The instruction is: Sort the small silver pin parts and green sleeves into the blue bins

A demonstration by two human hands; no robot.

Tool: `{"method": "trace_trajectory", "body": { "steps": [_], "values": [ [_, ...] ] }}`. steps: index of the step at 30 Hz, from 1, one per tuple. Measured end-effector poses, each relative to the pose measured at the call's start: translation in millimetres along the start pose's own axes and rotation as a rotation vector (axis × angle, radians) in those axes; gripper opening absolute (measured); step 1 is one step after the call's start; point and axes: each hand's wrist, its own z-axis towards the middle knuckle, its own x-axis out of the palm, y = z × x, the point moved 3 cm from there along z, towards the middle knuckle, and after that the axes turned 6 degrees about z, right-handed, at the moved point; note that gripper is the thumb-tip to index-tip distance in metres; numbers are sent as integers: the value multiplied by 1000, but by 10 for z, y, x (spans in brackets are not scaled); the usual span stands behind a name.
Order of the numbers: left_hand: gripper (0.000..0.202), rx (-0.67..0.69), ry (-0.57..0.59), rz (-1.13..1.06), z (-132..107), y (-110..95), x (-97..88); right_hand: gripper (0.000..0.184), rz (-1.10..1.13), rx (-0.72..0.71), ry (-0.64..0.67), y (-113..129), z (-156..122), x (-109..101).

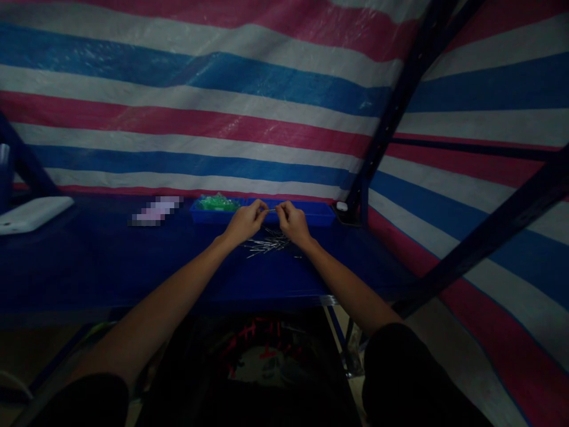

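My left hand [247,220] and my right hand [291,221] are held close together over the blue table [111,261], fingertips almost meeting. Both pinch a thin metal pin [271,210] between them, one hand at each end. Just below the hands lies a loose pile of thin metal pins [267,243] on the table. Behind the hands stands a shallow blue tray [311,212] with small green parts [216,203] in its left end.
A white flat object [33,213] lies at the table's left end. A small white and dark item [341,207] sits beside a dark metal post [391,118]. A striped tarp [200,107] closes off the back and right.
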Motion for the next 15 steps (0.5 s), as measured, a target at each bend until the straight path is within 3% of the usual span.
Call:
{"method": "trace_trajectory", "body": {
  "steps": [8,15],
  "values": [
    [19,-24,-31,3,2,-15,-35,18,37,-55,64,71,-10,-2],
    [21,-32,-39,5,2,-21,-54,22,9,-45,32,62,-5,-8]
  ]
}}
